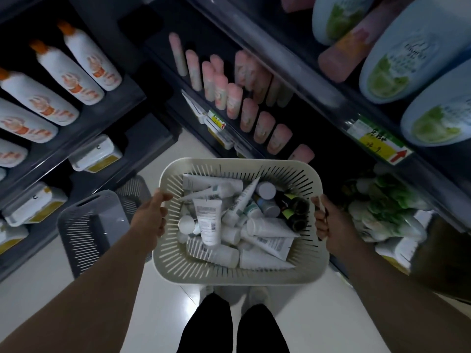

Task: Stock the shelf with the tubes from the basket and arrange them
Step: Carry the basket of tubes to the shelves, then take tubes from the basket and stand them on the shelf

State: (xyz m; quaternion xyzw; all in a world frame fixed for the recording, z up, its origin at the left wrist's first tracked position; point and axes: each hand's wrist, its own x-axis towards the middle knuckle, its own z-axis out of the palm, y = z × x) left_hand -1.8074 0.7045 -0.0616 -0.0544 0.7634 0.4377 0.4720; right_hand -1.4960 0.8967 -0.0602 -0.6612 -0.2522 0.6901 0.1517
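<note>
I hold a beige slotted basket (229, 275) in front of me, above the floor. My left hand (151, 217) grips its left rim and my right hand (331, 225) grips its right rim. Inside lie several white tubes (207, 221) in a loose heap, together with a few small dark containers (295, 211) at the right side. The dark shelf (257, 149) ahead carries a row of pink tubes (233, 100) standing upright.
White bottles with orange caps (63, 72) fill the shelf at the left, with boxed items (95, 155) below. Large pale blue bottles (407, 54) stand on the upper right shelf. A grey basket (89, 228) sits on the white floor at my left. Green-and-white packs (382, 215) lie low right.
</note>
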